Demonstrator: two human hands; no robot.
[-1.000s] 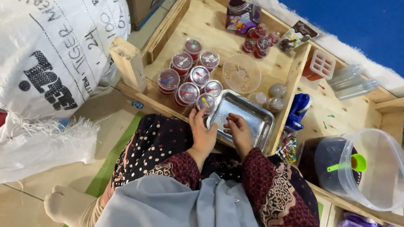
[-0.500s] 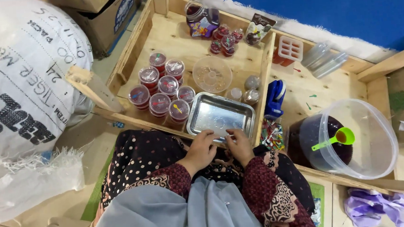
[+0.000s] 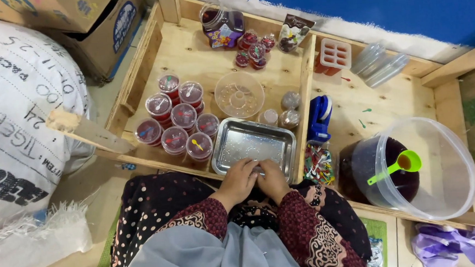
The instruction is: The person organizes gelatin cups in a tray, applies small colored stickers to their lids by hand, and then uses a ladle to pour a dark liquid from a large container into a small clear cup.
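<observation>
I see long maroon sleeves printed with pale swirls — one down to my left hand (image 3: 239, 178), one to my right hand (image 3: 273, 179). A plain grey cloth hangs nearest; a dark dotted skirt spreads left — both hands bare.

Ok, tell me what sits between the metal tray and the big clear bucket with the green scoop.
In the head view, a blue tape dispenser and a bag of colourful small spoons lie between the metal tray and the clear bucket.
</observation>
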